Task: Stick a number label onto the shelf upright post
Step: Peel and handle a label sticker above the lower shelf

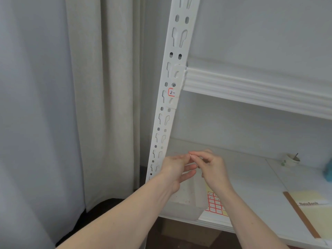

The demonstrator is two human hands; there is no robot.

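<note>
Shelf upright post [166, 121]: just left of, above both hands. Number label [171, 92] stuck on post, well above hands. Left hand [175, 170], right hand [209, 167]: fingertips meeting, curled; anything pinched too small to tell. Label sheet [214, 203]: below right wrist.

Open post [162, 123] face between the stuck label [171, 92] and both hands below; upper shelf [251, 87] juts right, curtain [86, 105] hangs left.

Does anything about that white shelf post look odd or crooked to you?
Yes. The red-bordered label on the upright post sits off-centre, over a slot and wrapping round the post's right edge, so only "2-" shows. Nothing looks spilled or damaged.
</note>
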